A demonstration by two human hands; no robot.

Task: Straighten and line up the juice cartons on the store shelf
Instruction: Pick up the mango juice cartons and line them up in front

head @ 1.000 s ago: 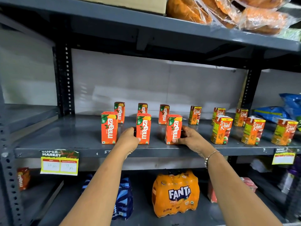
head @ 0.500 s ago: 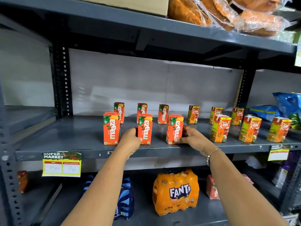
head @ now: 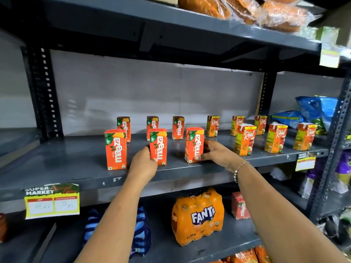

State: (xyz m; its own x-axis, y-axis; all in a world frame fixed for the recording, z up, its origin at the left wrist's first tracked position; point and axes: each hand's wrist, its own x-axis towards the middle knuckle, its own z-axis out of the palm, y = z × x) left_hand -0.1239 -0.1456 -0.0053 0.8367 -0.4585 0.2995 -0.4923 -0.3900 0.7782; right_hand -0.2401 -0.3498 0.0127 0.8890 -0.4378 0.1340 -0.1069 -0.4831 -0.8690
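Note:
Orange Maaza cartons stand upright in two rows on the grey shelf [head: 76, 164]. In the front row, my left hand [head: 144, 164] grips the middle Maaza carton [head: 159, 147] from its left side. My right hand [head: 214, 152] holds the right Maaza carton [head: 194, 145] from its right side, thumb at its base. The left front Maaza carton [head: 115, 149] stands alone, untouched. Three more Maaza cartons [head: 152, 127] line the back. To the right, Real apple cartons [head: 245, 139] stand in a front and a back row.
A Fanta bottle pack [head: 197, 215] and blue packs [head: 140, 230] sit on the lower shelf. Blue snack bags [head: 313, 111] lie at the far right. Bagged bread [head: 256, 10] rests on the top shelf. A price label [head: 52, 201] hangs on the shelf edge.
Both hands stay on the middle and right front Maaza cartons. The right carton now stands slightly turned. The view has shifted a little to the right.

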